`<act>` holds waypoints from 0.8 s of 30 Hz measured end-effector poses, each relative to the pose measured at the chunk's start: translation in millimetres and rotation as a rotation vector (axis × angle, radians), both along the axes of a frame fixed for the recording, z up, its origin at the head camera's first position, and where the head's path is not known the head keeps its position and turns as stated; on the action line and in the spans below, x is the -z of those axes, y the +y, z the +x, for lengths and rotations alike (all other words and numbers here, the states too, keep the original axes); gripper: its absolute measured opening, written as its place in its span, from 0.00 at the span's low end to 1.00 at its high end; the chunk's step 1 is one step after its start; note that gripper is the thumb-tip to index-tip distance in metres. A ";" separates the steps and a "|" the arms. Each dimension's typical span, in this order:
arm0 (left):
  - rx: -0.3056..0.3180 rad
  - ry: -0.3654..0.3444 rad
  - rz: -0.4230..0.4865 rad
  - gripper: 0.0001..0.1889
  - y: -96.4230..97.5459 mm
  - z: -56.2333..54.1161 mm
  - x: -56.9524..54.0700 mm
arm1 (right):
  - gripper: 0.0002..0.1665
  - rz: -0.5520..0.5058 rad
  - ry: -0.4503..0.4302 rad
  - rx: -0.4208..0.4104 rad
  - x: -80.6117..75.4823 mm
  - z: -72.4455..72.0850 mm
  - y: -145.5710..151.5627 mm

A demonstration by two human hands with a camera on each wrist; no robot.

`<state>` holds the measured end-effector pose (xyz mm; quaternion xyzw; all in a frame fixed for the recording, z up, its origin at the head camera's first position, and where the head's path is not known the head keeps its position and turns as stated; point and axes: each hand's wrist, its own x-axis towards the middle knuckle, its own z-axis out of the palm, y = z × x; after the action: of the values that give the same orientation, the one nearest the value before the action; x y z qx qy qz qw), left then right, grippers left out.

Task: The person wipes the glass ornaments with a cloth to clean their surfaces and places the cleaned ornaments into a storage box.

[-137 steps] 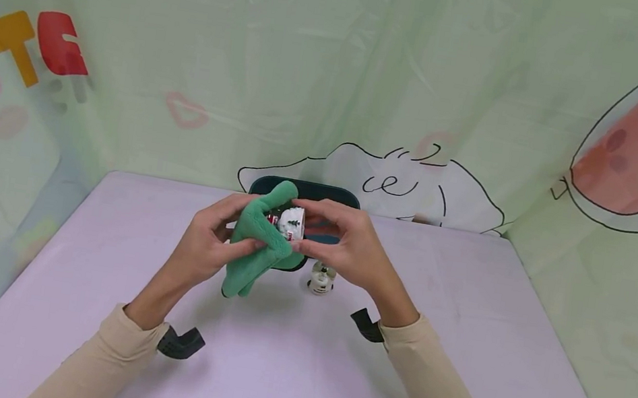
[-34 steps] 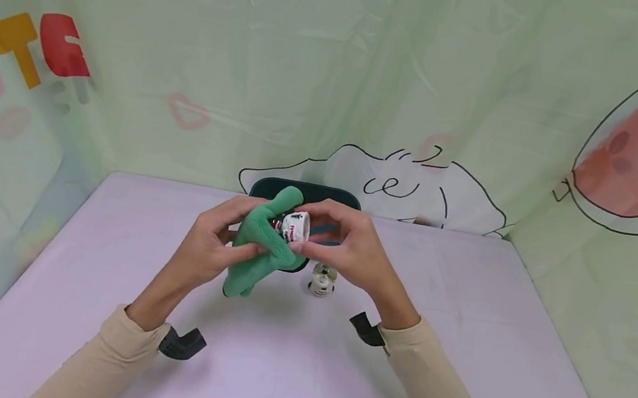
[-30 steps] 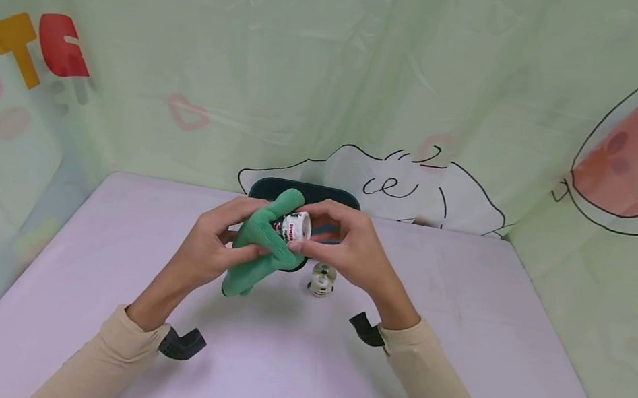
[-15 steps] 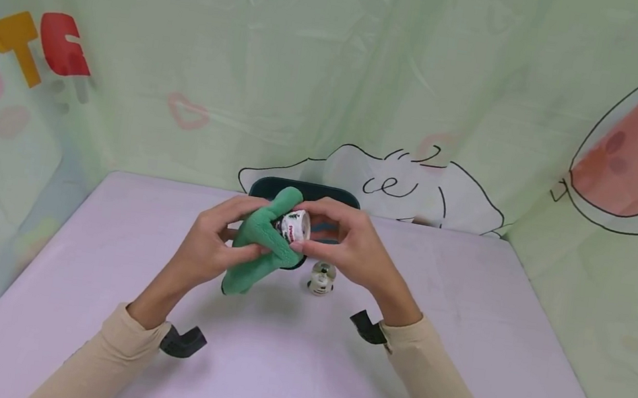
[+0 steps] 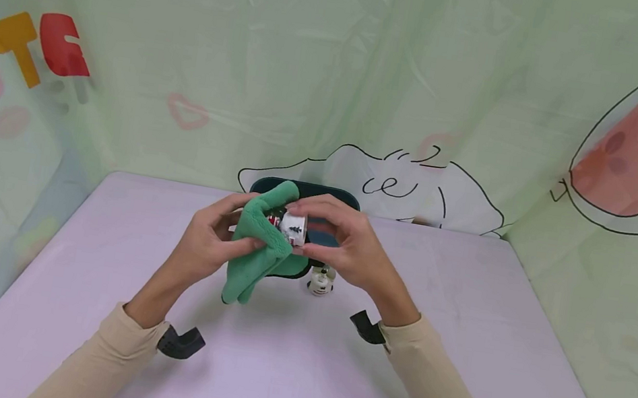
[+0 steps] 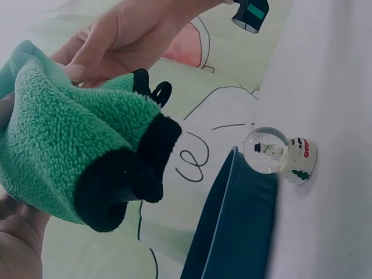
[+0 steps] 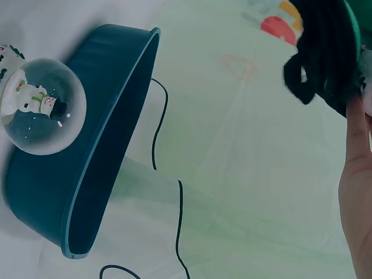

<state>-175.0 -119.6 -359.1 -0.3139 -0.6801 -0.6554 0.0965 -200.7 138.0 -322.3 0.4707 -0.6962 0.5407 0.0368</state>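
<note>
In the head view my left hand (image 5: 210, 231) grips a green cloth (image 5: 254, 244) with black edging, folded around the dome of a snow globe (image 5: 293, 228). My right hand (image 5: 351, 234) pinches the globe's white base, which bears a small tree and faces right; a bit of red shows beside the cloth. In the left wrist view the cloth (image 6: 75, 128) hides the held globe. A second snow globe (image 5: 321, 281) with a snowman inside stands upright on the table, below my right hand. The left wrist view shows red lettering and a tree on its white base.
A dark teal oval bin (image 5: 320, 191) stands behind my hands at the back of the table, partly covered by them. The standing globe is close in front of it. A pale lilac cover (image 5: 282, 371) lies over the table, and printed curtains (image 5: 222, 63) enclose it.
The held globe has rotated in the cloth: its lettering faced the head camera half a second ago, and now the tree does. The cloth has shifted slightly, with more hanging below; the standing globe stayed put.
</note>
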 end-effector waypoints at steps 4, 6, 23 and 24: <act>0.013 -0.014 0.020 0.32 -0.3 -0.6 -0.5 | 0.30 -0.002 0.091 0.022 0.6 -0.3 -1.0; 0.015 -0.020 0.027 0.32 -0.1 -0.4 -1.1 | 0.29 0.004 0.151 0.048 1.1 -0.9 -1.5; -0.008 -0.035 0.020 0.33 3.9 -0.2 -0.2 | 0.31 0.002 0.177 0.082 3.7 -2.8 -1.2; -0.008 -0.032 0.017 0.33 4.1 0.1 -0.4 | 0.32 0.002 0.154 0.081 3.8 -2.4 -1.0</act>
<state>-174.9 -115.5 -358.8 -0.2996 -0.6774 -0.6657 0.0909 -203.1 137.0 -326.0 0.4824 -0.7103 0.5002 0.1115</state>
